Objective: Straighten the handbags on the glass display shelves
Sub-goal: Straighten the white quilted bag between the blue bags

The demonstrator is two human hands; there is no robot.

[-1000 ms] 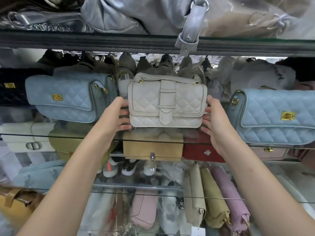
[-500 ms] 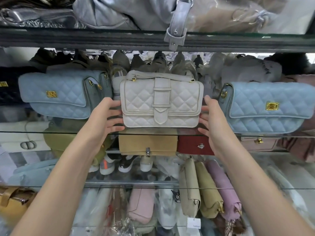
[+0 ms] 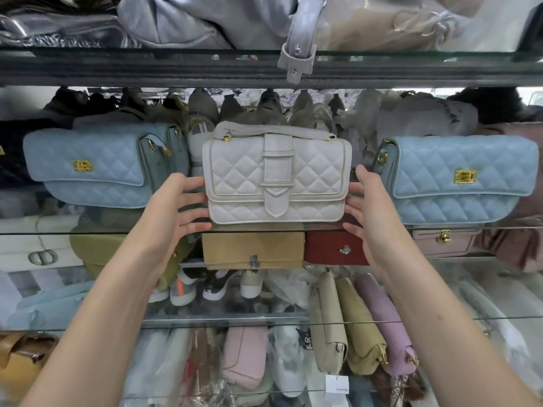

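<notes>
A white quilted handbag (image 3: 276, 177) with a front strap stands upright on the glass shelf (image 3: 44, 232), facing me. My left hand (image 3: 173, 207) presses its fingertips against the bag's left side. My right hand (image 3: 367, 207) does the same on the right side, so the bag is held between both hands. A light blue quilted handbag (image 3: 97, 165) with a gold clasp sits to its left, turned slightly. A matching blue handbag (image 3: 458, 177) sits to its right, slanting down to the right.
Shoes crowd the shelf behind the bags. A grey strap (image 3: 296, 54) hangs over the upper shelf edge (image 3: 147, 69). Below are a tan bag (image 3: 252, 248), a red bag (image 3: 335, 248) and lower shelves packed with pouches.
The white handbag has shifted slightly between the two blue bags and sits more level. Both hands stay on its sides, a little lower than before.
</notes>
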